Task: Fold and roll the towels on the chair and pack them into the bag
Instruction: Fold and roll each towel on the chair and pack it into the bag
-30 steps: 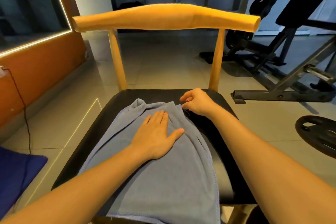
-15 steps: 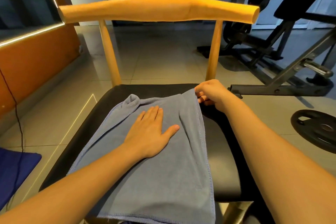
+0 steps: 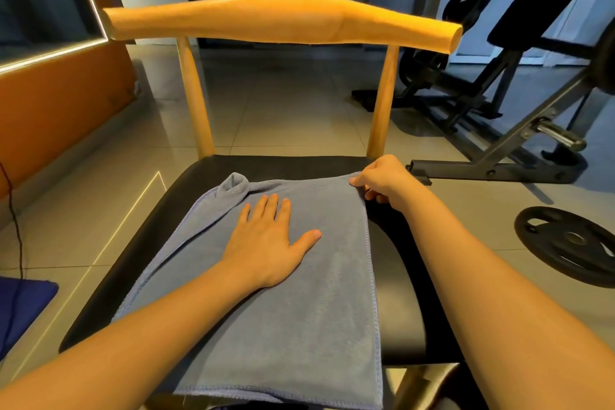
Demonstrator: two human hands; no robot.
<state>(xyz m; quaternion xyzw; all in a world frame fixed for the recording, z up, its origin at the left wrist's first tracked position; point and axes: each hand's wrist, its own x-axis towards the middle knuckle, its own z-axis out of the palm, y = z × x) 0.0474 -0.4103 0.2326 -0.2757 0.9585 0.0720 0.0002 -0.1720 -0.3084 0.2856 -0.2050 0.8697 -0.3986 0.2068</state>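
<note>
a: where is the grey towel (image 3: 309, 319)?
b: flat on the black chair seat (image 3: 402, 280), long axis running from the chair back (image 3: 283, 20) toward the viewer.
a: and the hands?
b: left hand (image 3: 266, 243) presses its middle, fingers straight. right hand (image 3: 382, 181) pinches the far right corner, probably leading the fold.

On my feed: left hand (image 3: 266, 243), right hand (image 3: 386, 178), both bare; left forearm (image 3: 149, 319), right forearm (image 3: 482, 276), uncovered to frame edge.

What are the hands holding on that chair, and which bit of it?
The right hand pinches the grey-blue cloth towel at its far right corner. The left hand only presses flat on the towel's middle.
</note>
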